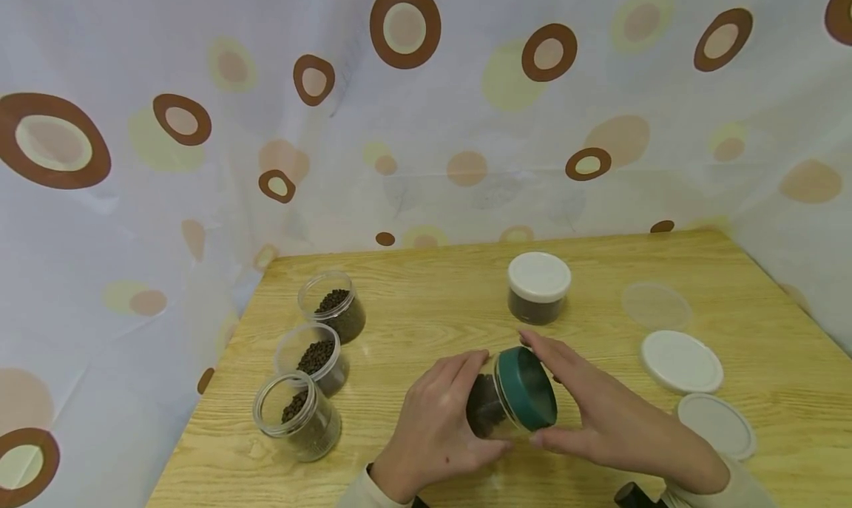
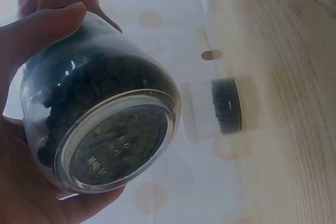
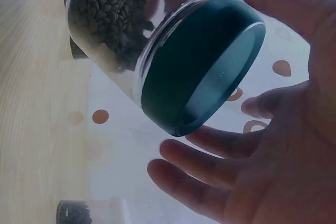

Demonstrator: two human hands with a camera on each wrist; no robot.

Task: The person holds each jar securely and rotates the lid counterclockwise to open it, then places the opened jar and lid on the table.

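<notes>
A clear jar (image 1: 484,406) partly filled with dark pellets is tilted on its side above the table, its green lid (image 1: 527,390) facing right. My left hand (image 1: 439,423) grips the jar's body, and the left wrist view shows its thumb and fingers around the glass (image 2: 105,93) near the base. Around the lid, my right hand (image 1: 606,423) is spread with fingers mostly straight. In the right wrist view its thumb and a fingertip lie close to the lid's rim (image 3: 194,66); whether they touch it is hard to tell.
Three lidless clear jars with dark pellets stand at the left: back (image 1: 346,319), middle (image 1: 330,375) and front (image 1: 316,434). A white-lidded jar (image 1: 539,286) stands farther back. On the right lie a translucent lid (image 1: 657,306) and two white lids (image 1: 682,361), (image 1: 717,424).
</notes>
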